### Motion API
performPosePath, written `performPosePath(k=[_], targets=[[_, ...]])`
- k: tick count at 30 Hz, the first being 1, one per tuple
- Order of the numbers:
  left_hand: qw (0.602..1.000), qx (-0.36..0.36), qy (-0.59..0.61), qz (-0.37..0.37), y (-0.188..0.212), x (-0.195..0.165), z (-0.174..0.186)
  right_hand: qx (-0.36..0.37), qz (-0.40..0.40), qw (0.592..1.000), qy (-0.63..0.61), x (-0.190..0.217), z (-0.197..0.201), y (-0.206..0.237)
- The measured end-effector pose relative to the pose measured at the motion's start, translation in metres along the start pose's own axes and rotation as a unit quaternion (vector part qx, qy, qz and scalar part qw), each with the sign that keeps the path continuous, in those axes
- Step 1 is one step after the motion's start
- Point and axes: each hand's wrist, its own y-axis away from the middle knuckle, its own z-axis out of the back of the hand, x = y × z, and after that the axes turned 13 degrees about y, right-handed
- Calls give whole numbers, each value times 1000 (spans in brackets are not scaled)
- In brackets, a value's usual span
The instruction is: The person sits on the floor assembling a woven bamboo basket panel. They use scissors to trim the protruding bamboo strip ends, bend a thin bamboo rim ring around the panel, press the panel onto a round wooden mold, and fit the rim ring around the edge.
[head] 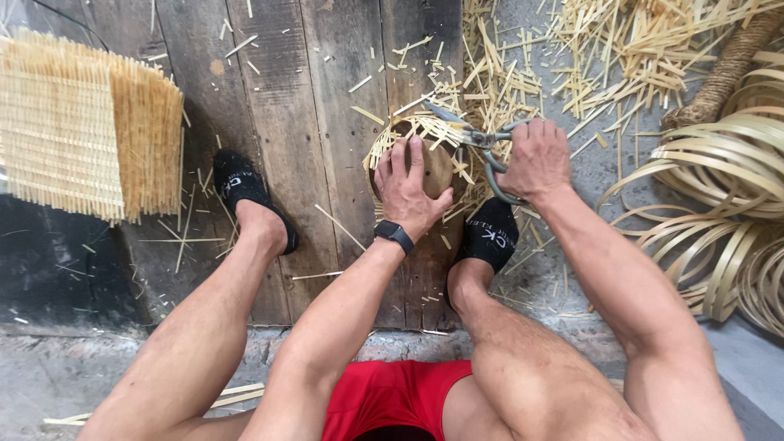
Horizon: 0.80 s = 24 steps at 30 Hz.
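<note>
- Dark wooden floor planks (278,98) lay littered with pale cane offcuts, under two feet in black slip-on shoes.
- One woven mat panel (82,122) sat far left; coiled cane strips (727,180) lay right.
- Left hand (408,184), fingers spread apart, pressed on one small round woven piece (437,163) between the feet, its loose strands fanning outward.
- Right hand (535,159), fingers curled closed, gripped one pair of scissors (482,139), blades at the piece's rim.

My left hand (408,186): palm down on a small round woven basket (433,163), wristwatch (394,235) on that wrist. My right hand (535,159): closed around scissors (478,139), blades touching basket rim. Wooden boards (310,122) beneath. Woven mat (77,122) far left; coiled strips (727,180) right; offcuts (572,49) scattered.
</note>
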Motion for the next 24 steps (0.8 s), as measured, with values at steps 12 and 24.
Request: performPosePath(k=[12,24], targets=[[987,122,31,-104,-3,20,17,45,18,999,15,-5,-1,-1],[998,-4,31,47,5,-7,-9,38,3,999,-5,-4,2,-3]])
